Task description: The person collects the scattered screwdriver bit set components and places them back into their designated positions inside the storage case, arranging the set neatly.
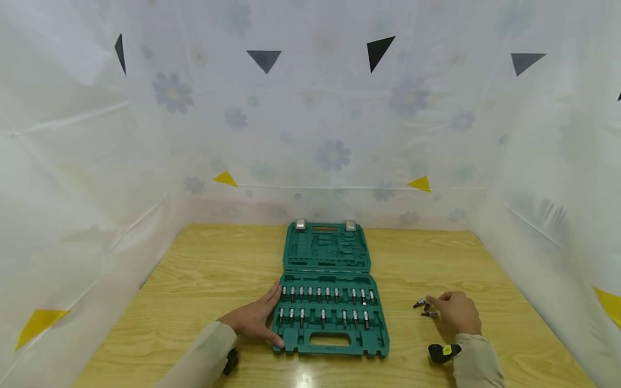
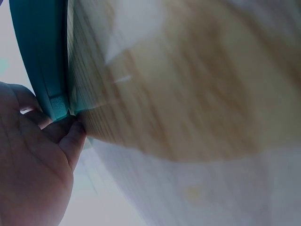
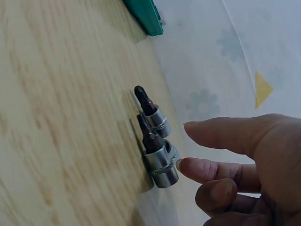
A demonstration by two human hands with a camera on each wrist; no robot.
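A green tool case [image 1: 330,340] lies unfolded on the table, its lower tray holding two rows of silver-and-black bit sockets [image 1: 318,294]. My left hand [image 1: 254,319] rests along the case's left side, fingers extended at the edge and thumb at the near corner. The left wrist view shows its fingertips right at the case edge [image 2: 51,89]. To the right of the case, my right hand [image 1: 458,312] is beside a few loose bit sockets [image 1: 429,313]. In the right wrist view its thumb and index finger are apart, fingertips close to the socket ends [image 3: 164,172].
The case lid [image 1: 326,253] lies back toward the wall, with two metal latches [image 1: 350,225] at its far edge. Pale flowered sheeting [image 1: 310,124] surrounds the wooden table [image 1: 213,269] at the back and sides. Black wrist gear [image 1: 440,353] sits by the right sleeve.
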